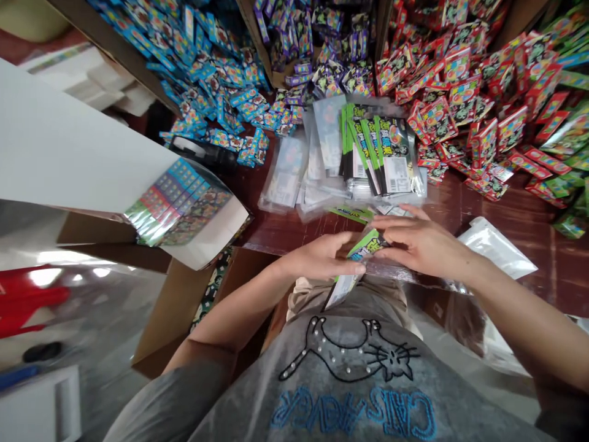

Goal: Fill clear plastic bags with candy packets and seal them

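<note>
My left hand is closed around a flat green-and-black printed pouch at the table's near edge. The pouch is tilted, its white-labelled lower part hanging towards my lap. My right hand has its fingers closed on the pouch's upper right end; the fingertips are partly hidden. Just beyond my hands another green-topped pouch lies flat. Behind it are a stack of green-and-black pouches with white labels and several clear plastic sleeves.
Heaps of blue packets, purple packets and red packets stand along the back, with green packets at far right. A white box of stacked packets sits left. A clear bag lies right. An open carton stands below left.
</note>
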Demonstrator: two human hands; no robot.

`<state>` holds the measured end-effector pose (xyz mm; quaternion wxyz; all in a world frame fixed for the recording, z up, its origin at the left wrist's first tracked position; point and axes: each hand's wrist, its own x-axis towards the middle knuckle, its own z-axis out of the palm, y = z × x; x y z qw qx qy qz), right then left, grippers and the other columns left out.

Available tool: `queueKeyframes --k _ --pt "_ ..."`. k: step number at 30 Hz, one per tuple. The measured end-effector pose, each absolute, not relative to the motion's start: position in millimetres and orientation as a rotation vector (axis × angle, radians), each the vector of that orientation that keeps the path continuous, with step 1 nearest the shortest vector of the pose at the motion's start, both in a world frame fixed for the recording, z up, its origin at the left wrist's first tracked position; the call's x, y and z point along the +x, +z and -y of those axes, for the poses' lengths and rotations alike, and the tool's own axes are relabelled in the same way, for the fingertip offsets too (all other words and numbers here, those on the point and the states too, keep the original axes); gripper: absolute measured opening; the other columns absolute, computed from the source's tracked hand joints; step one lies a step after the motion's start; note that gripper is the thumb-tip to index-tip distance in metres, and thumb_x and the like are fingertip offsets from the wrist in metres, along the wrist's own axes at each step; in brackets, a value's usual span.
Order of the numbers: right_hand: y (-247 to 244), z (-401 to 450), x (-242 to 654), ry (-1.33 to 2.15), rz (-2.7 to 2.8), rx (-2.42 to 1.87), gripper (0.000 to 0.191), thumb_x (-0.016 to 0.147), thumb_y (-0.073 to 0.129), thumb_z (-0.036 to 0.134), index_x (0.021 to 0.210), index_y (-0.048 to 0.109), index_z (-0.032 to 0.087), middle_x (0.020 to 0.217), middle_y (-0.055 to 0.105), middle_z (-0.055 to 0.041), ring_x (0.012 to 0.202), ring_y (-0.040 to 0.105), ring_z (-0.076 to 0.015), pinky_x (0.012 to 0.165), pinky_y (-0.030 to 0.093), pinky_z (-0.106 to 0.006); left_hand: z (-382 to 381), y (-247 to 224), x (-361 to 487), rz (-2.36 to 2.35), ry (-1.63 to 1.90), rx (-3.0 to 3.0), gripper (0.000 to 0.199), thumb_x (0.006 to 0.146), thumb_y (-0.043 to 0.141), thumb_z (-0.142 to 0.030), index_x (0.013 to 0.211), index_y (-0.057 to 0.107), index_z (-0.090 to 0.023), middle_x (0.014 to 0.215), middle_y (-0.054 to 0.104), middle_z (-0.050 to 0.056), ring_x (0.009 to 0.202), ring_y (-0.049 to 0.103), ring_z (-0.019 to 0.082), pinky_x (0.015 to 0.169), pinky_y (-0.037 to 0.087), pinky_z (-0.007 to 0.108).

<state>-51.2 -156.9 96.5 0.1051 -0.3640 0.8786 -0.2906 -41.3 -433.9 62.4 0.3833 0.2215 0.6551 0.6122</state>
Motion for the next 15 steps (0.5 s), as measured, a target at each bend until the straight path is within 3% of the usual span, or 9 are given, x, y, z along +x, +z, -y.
queueKeyframes --k 3,5,7,9,11,13,15 --pt "98.3 149.4 -51.8 -0.968 -2.347 -1.076 0.025 0.106 0.064 0.039 0.086 0.070 0.026 0.153 0.072 -0.0057 0.146 0.066 -0.0300 0.119 0.051 -0.064 435.6 54.2 -40.0 -1.436 1.680 0.411 0.050 0.082 0.093 -0.042 0.121 0.074 -0.017 0.119 0.084 0.012 0.105 0.081 0.024 0.093 0.065 0.039" --pt "93.9 152.6 -46.0 -1.113 -2.402 -0.952 0.026 0.106 0.065 0.047 0.091 0.071 0.027 0.156 0.070 -0.0084 0.147 0.065 -0.0308 0.122 0.049 -0.063 433.1 50.2 -39.4 -1.457 1.755 0.291 0.049 0.080 0.095 -0.047 0.112 0.077 -0.015 0.110 0.085 0.011 0.097 0.082 0.023 0.090 0.066 0.038" --pt "84.8 163.1 -35.8 -1.351 -2.585 -0.697 0.026 0.103 0.069 0.053 0.110 0.072 0.028 0.151 0.072 -0.0114 0.142 0.068 -0.0293 0.123 0.050 -0.056 429.2 48.9 -39.7 -1.562 1.851 0.152 0.050 0.080 0.095 -0.052 0.107 0.079 -0.013 0.107 0.086 0.010 0.095 0.082 0.023 0.092 0.065 0.037" --pt "72.6 178.4 -23.4 -1.607 -2.704 -0.368 0.041 0.102 0.069 0.059 0.129 0.067 0.027 0.139 0.077 -0.0120 0.126 0.075 -0.0261 0.111 0.058 -0.047 424.1 49.2 -39.4 -1.662 1.970 0.011 0.051 0.079 0.096 -0.052 0.110 0.082 -0.013 0.110 0.086 0.010 0.097 0.082 0.024 0.095 0.064 0.038" --pt "59.1 194.6 -12.8 -1.612 -2.733 -0.162 0.046 0.105 0.060 0.065 0.126 0.067 0.025 0.117 0.082 -0.0107 0.100 0.080 -0.0245 0.086 0.063 -0.038 417.1 47.2 -36.6 -1.708 2.091 -0.087 0.055 0.077 0.097 -0.054 0.111 0.082 -0.014 0.111 0.086 0.010 0.099 0.082 0.025 0.096 0.064 0.037" --pt "45.0 208.7 -8.4 -1.318 -2.873 -0.075 0.051 0.109 0.047 0.068 0.104 0.069 0.022 0.084 0.077 -0.0086 0.071 0.073 -0.0233 0.062 0.052 -0.033 408.8 40.0 -31.7 -1.718 2.182 -0.131 0.059 0.077 0.096 -0.060 0.110 0.082 -0.013 0.109 0.086 0.010 0.099 0.081 0.026 0.094 0.064 0.037" --pt "30.9 221.0 -13.0 -0.971 -3.084 -0.016 0.059 0.112 0.037 0.067 0.085 0.064 0.021 0.063 0.064 -0.0056 0.054 0.060 -0.0203 0.053 0.036 -0.030 402.9 28.1 -27.5 -1.771 2.226 -0.134 0.062 0.083 0.089 -0.067 0.112 0.079 -0.013 0.109 0.085 0.011 0.101 0.081 0.027 0.095 0.064 0.039"
